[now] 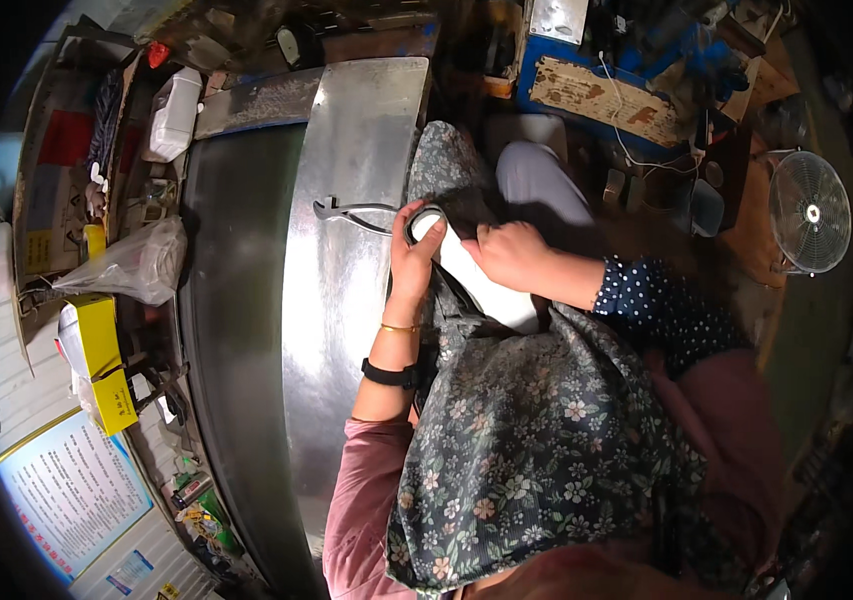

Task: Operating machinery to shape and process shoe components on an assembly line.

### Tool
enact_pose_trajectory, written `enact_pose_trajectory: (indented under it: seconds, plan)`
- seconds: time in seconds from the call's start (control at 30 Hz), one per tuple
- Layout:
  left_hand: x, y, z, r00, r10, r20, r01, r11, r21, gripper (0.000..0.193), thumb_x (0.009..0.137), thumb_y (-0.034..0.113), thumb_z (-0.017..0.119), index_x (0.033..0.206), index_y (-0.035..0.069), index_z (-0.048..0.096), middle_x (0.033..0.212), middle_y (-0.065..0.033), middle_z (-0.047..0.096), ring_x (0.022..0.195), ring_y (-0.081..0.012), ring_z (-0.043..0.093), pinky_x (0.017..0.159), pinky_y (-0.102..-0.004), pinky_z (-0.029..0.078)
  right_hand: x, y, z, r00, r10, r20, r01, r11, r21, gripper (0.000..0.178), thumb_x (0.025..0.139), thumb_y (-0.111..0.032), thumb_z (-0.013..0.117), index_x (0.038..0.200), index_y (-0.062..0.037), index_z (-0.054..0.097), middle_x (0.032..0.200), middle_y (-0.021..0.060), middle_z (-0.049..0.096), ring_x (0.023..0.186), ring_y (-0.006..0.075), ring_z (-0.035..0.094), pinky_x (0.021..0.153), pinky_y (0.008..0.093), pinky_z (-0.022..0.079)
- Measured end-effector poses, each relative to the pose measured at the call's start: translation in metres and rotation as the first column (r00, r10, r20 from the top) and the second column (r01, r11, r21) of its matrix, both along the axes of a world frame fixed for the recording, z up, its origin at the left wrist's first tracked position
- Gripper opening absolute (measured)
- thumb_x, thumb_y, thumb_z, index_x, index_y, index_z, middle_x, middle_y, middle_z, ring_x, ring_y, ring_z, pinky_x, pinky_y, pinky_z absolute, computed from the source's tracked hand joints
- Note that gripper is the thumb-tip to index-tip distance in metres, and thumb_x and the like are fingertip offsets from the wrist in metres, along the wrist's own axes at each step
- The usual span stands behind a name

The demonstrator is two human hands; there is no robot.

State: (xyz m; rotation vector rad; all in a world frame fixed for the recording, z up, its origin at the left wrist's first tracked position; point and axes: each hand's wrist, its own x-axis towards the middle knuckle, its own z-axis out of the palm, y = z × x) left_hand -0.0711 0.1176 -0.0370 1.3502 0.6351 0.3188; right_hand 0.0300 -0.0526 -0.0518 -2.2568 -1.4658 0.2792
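Over my lap I hold a shoe-shaped piece (484, 285) with a long white sole face turned up and a dark rim round its far end. My left hand (412, 258) is closed round that rimmed end, its thumb pressed on the white face. Against the piece's right side, my right hand (518, 258) has its fingers curled and pinching the dark edge; its fingertips are partly hidden. A pair of metal pincers (358, 212) lies just left of my left hand, on a shiny metal work surface (341, 300).
A floral apron (546, 440) covers my lap. To the left are a dark strip (236, 300), a yellow box (104, 365), a clear plastic bag (141, 262) and a white bottle (176, 115). At right stands a round fan (810, 212); a blue-framed worn board (606, 98) is ahead.
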Motion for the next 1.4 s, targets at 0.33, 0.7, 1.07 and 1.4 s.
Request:
enact_pose_trajectory:
  seconds: [0.33, 0.7, 1.07, 1.4]
  plan:
    - [0.006, -0.006, 0.012, 0.997, -0.076, -0.034, 0.076, 0.997, 0.008, 0.051, 0.095, 0.016, 0.074, 0.137, 0.001, 0.05, 0.122, -0.0076, 0.063, 0.112, -0.0157, 0.058, 0.099, -0.0283, 0.046, 0.026, -0.041, 0.011, 0.32, -0.228, -0.92, 0.129, 0.972, -0.196, 0.069, 0.108, -0.055, 0.03, 0.122, 0.0031, 0.065, 0.11, 0.0285, 0.07, 0.103, 0.0388, 0.068, 0.089, 0.0433, 0.05]
    - [0.002, 0.009, 0.008, 0.927, 0.269, 0.262, -0.002, 0.702, -0.712, 0.058, 0.108, 0.041, 0.042, 0.151, 0.003, 0.042, 0.148, -0.0157, 0.052, 0.138, -0.0274, 0.047, 0.119, -0.0403, 0.033, 0.012, -0.013, 0.014, 0.367, -0.055, -0.929, 0.144, 0.99, -0.002, 0.07, 0.109, -0.035, 0.048, 0.156, 0.0094, 0.021, 0.149, 0.0214, 0.051, 0.137, 0.0228, 0.049, 0.114, 0.0321, 0.039]
    - [-0.011, 0.009, 0.011, 0.837, 0.192, -0.513, 0.187, 0.78, 0.597, 0.058, 0.11, 0.04, 0.029, 0.115, -0.006, 0.065, 0.104, -0.0315, 0.071, 0.1, -0.0474, 0.068, 0.088, -0.0491, 0.056, -0.028, 0.031, 0.039, 0.737, -0.112, -0.666, 0.14, 0.99, -0.012, 0.075, 0.104, -0.034, 0.05, 0.156, 0.0073, 0.015, 0.128, 0.0393, 0.056, 0.111, 0.051, 0.061, 0.094, 0.0522, 0.051]
    - [-0.035, -0.037, -0.012, 0.941, 0.32, -0.114, -0.266, 0.902, 0.339, 0.058, 0.11, 0.04, 0.03, 0.142, -0.005, 0.048, 0.142, -0.0252, 0.055, 0.128, -0.0383, 0.056, 0.107, -0.0444, 0.044, -0.029, 0.021, 0.001, 0.718, -0.016, -0.696, 0.25, 0.939, 0.236, 0.058, 0.107, -0.026, 0.05, 0.154, 0.0014, 0.032, 0.131, 0.032, 0.06, 0.121, 0.0406, 0.062, 0.101, 0.0426, 0.049]
